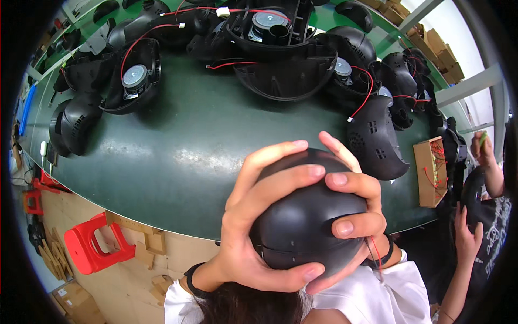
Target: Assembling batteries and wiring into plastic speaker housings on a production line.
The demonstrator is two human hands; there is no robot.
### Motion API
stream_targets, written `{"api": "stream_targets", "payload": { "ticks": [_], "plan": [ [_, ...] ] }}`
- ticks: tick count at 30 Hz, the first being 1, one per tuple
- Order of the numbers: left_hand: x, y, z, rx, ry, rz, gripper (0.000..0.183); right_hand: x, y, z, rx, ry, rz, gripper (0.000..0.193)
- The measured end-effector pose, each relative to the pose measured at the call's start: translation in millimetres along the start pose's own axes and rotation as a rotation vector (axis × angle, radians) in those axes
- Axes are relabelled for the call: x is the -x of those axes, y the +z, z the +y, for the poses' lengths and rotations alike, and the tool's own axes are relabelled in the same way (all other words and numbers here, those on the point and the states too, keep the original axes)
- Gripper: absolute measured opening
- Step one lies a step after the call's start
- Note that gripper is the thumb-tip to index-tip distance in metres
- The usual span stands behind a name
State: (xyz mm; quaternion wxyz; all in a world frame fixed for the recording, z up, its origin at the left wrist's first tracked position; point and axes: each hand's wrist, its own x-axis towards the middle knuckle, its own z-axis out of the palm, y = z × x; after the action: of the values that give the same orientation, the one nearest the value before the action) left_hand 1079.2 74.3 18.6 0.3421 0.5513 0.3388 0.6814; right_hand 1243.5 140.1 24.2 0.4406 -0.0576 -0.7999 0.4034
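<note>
Left hand [240, 229] and right hand [373, 209] cup the black ball [312, 216], fingers wrapped round; likely pressing it closed, next needing an even squeeze!

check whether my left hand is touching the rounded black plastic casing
Touching: the head view shows the left hand wrapped against the rounded black plastic casing, fingers curled over its upper part and thumb across its lower part.
</note>
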Motion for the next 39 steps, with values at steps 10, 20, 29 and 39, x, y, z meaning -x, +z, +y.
{"api": "stream_targets", "payload": {
  "ticks": [10, 20, 29, 39],
  "plan": [
    [-6, -4, -8, 0.005, 0.023, -0.083, 0.074, -2, 5, -1, 0.097, -0.116, 0.116, 0.053],
    [-7, -5, -7, -0.061, 0.005, -0.082, 0.065, -6, -9, -4, 0.071, -0.085, -0.007, 0.089],
    [-1, 12, 1, -0.2, 0.188, -0.062, 0.096, 2, -26, -8, 0.038, 0.0, -0.063, 0.086],
    [4, 7, -9, -0.262, 0.216, -0.137, 0.081, 2, -15, 0, -0.042, -0.009, 0.029, 0.073]
  ]
}}
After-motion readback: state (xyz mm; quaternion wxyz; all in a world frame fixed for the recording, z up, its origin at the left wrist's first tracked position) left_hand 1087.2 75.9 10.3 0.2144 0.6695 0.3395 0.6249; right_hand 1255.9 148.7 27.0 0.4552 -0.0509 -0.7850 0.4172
